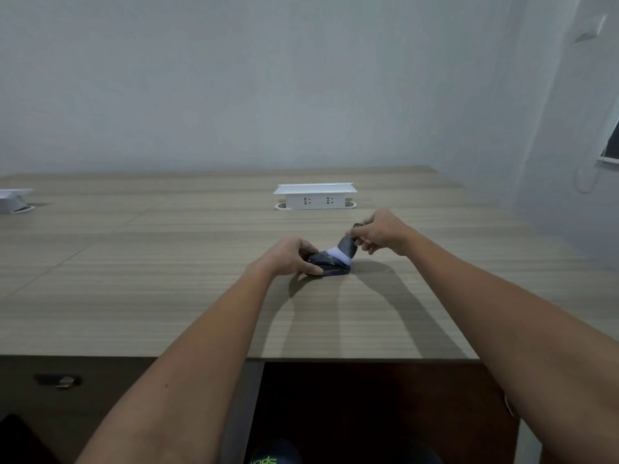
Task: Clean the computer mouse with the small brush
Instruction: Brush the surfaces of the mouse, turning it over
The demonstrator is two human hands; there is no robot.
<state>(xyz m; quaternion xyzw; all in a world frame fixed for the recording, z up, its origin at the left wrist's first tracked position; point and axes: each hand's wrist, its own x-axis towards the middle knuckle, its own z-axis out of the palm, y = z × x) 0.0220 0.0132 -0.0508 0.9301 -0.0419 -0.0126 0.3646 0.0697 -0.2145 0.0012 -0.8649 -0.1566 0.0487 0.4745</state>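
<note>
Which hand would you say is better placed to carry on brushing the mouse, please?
The right hand, probably: it already grips the small brush, whose pale bristles rest on the computer mouse. The left hand is occupied steadying the mouse on the desk.

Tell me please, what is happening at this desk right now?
A person is cleaning a computer mouse on a wooden desk. The left hand grips the dark mouse and steadies it on the desk. The right hand holds a small brush tilted, with its pale bristles pressed on the mouse's top. A white socket box stands farther back on the desk, apart from the hands.
</note>
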